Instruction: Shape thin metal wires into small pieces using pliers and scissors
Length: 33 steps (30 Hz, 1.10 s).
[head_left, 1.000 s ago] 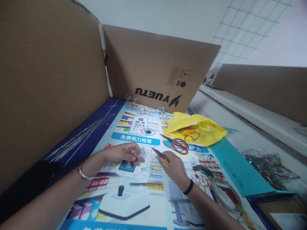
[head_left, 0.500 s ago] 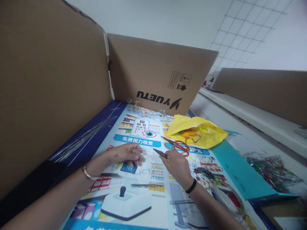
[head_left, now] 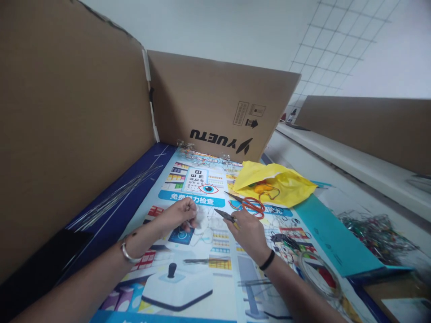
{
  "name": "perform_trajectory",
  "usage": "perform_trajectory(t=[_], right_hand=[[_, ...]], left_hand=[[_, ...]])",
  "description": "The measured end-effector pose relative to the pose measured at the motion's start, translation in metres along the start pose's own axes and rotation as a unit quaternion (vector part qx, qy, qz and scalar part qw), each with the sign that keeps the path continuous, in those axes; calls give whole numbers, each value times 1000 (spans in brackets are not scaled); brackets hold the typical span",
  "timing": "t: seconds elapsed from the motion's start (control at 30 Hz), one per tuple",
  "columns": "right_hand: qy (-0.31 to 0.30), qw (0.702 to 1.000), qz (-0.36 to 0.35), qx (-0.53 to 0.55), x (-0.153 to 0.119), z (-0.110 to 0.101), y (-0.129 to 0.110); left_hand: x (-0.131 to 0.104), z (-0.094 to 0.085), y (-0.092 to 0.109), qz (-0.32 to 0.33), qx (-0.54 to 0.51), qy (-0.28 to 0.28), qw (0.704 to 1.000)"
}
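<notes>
My left hand (head_left: 183, 213) pinches a thin wire piece (head_left: 201, 224), whose fine loops spread to the right over the printed poster. Its exact shape is too faint to make out. My right hand (head_left: 248, 231) is wrapped around yellow-handled pliers (head_left: 225, 216), their dark jaws pointing left toward the wire without visibly touching it. Just beyond that hand lie scissors with orange handles (head_left: 252, 206). A bundle of short dark wires (head_left: 198, 260) rests on the poster below the hands.
Long wires (head_left: 114, 197) lie on the blue strip at left. A yellow bag (head_left: 286, 184) sits behind the scissors. At right are a tangle of wires (head_left: 377, 233) and a wire coil (head_left: 305, 269). Cardboard walls (head_left: 208, 98) stand behind and left.
My left hand has shifted slightly, its fingers turned a little with the wire. My right hand and the pliers look nearly unchanged; the whole view has moved slightly.
</notes>
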State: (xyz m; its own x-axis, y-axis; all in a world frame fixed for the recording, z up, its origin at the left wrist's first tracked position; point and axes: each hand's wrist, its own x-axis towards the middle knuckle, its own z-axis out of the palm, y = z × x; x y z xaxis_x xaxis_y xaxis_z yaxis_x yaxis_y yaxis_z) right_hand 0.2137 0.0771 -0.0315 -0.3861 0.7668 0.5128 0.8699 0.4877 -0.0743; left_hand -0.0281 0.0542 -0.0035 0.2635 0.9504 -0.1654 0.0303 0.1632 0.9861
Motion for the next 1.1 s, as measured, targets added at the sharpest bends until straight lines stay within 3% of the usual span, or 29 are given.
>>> perform_trajectory(t=[0.27, 0.43, 1.1], right_hand=[[3, 999, -7, -54, 1, -4, 2], [16, 993, -24, -110, 6, -8, 6], [60, 988, -51, -136, 10, -13, 7]], left_hand=[[0, 12, -2, 0, -79, 87, 993], [-1, 17, -3, -2, -108, 83, 991], [-4, 25, -1, -20, -151, 93, 984]])
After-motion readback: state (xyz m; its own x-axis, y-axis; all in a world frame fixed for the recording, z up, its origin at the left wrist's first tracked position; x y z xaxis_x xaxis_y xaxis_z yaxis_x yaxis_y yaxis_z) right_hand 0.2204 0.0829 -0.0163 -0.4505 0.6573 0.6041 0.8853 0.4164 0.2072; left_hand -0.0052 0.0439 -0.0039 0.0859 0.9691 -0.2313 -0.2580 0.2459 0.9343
